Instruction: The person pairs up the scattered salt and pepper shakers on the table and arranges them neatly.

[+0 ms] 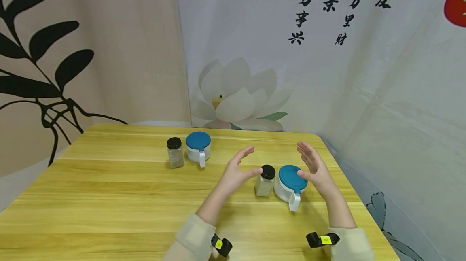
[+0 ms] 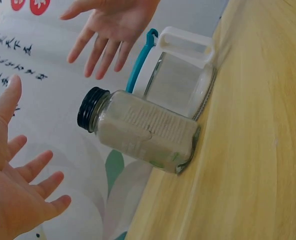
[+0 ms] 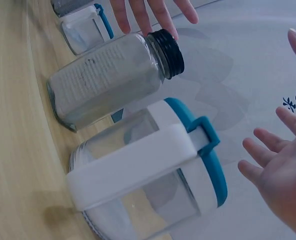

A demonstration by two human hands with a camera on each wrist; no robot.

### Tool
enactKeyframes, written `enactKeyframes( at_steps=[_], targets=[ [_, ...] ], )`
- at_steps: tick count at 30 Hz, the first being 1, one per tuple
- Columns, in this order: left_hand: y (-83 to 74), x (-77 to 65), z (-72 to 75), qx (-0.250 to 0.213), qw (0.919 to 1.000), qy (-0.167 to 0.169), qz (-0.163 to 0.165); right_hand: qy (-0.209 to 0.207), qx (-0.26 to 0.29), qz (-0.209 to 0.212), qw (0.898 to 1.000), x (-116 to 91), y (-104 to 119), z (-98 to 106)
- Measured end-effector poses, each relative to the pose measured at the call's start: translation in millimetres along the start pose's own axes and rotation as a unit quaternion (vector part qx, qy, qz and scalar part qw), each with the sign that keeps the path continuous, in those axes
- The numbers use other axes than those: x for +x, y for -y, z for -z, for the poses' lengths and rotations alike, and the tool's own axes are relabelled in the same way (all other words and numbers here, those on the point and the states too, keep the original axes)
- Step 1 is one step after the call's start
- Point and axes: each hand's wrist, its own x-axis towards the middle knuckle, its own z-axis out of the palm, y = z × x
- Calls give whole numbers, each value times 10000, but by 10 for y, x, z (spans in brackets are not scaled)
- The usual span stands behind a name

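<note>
A glass jar with a black lid point(image 1: 264, 186) stands upright beside a clear glass pot with a blue lid and white handle point(image 1: 284, 190). To the jar's left is my left hand point(image 1: 233, 176), fingers spread and holding nothing. Its thumb overlaps the black lid in the head view, but the left wrist view shows a gap between that hand point(image 2: 18, 185) and the jar point(image 2: 143, 131). On the pot's right, my right hand point(image 1: 318, 174) is also spread and holds nothing. The right wrist view has this hand point(image 3: 283, 170) apart from the pot point(image 3: 133, 170), whose handle faces me.
Farther back on the left of the wooden table point(image 1: 109, 196) stand a second black-lidded jar point(image 1: 176, 158) and a second blue-lidded pot point(image 1: 194, 153), close together. Behind the table hangs a printed cloth point(image 1: 240, 18). The table's right edge lies just beyond my right hand.
</note>
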Motion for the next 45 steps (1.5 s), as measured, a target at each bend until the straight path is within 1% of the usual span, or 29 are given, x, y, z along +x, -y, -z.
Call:
enactKeyframes(
  at_steps=[4, 9, 17, 18, 24, 25, 28, 33, 38, 43, 45],
  targets=[
    [-19, -11, 48, 98, 9999, -54, -122, -104, 5, 139, 9998, 12, 29, -16],
    [-34, -26, 121, 184, 9996, -113, -164, -187, 65, 257, 9995, 26, 58, -48],
    [-67, -64, 231, 183, 9997, -145, -40, -212, -101, 204, 9995, 25, 103, -120],
    [-125, -88, 249, 188, 9997, -162, -34, -210, -114, 206, 9995, 26, 109, -131],
    [-159, -117, 356, 239, 9995, -199, 17, -201, -208, 210, 9994, 43, 121, -179],
    [-110, -101, 371, 264, 9994, -202, 45, -198, -202, 209, 9994, 46, 122, -188],
    [-112, -110, 417, 322, 9992, -233, 66, -179, -196, 193, 9995, 54, 127, -215],
    [-121, -140, 486, 302, 9993, -216, -4, -211, -230, 118, 9994, 62, 131, -252],
    [-133, -159, 561, 438, 9986, -256, -151, -216, -283, 35, 9994, 84, 150, -291],
    [-146, -146, 641, 572, 9969, -389, -379, -246, -128, 175, 9995, 133, 180, -344],
    [-153, -141, 670, 546, 9968, -418, -399, -234, -42, 273, 9993, 155, 195, -368]
  ],
)
